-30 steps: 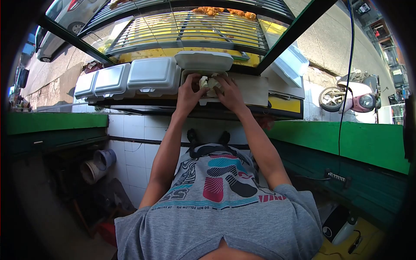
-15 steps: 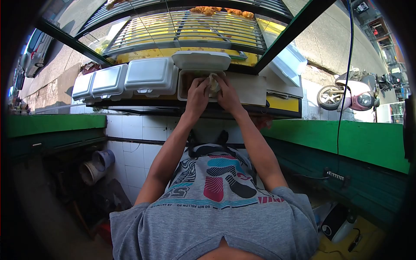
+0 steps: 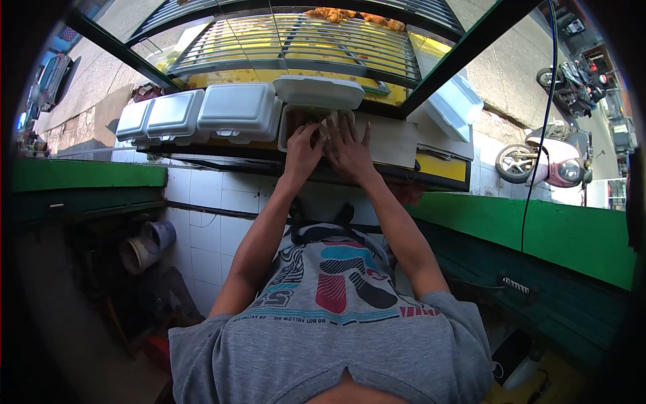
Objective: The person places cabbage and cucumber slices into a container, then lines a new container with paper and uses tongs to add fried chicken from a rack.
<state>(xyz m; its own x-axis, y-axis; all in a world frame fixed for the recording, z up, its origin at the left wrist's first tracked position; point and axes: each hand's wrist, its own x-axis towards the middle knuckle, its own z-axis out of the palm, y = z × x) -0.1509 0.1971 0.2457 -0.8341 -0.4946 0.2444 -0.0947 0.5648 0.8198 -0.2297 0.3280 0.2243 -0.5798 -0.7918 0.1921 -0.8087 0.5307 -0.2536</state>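
An open white foam takeaway box point(image 3: 282, 131) stands on the counter, its lid point(image 3: 316, 91) tipped up at the back. Inside it, at the right, lies a crumpled pale paper packet point(image 3: 330, 125), partly covered by my fingers. My left hand point(image 3: 304, 151) reaches into the box with curled fingers closed at the packet's left side. Across the packet's right part rests my right hand point(image 3: 350, 151), fingers straight and spread, palm down. Brownish contents show dimly in the box's left part; my hands hide much of the rest.
Several closed foam boxes point(image 3: 235, 111) line the counter to the left. At right are a cardboard sheet point(image 3: 393, 141) and a clear plastic container point(image 3: 454, 108). Behind stands a glass display case with a metal rack point(image 3: 303, 40) and fried pieces point(image 3: 333, 14). A cable point(image 3: 538, 135) hangs at right.
My right hand has gone from gripping the packet with bent fingers to lying flat with fingers spread. The left stays at the packet's side. The view has shifted slightly.
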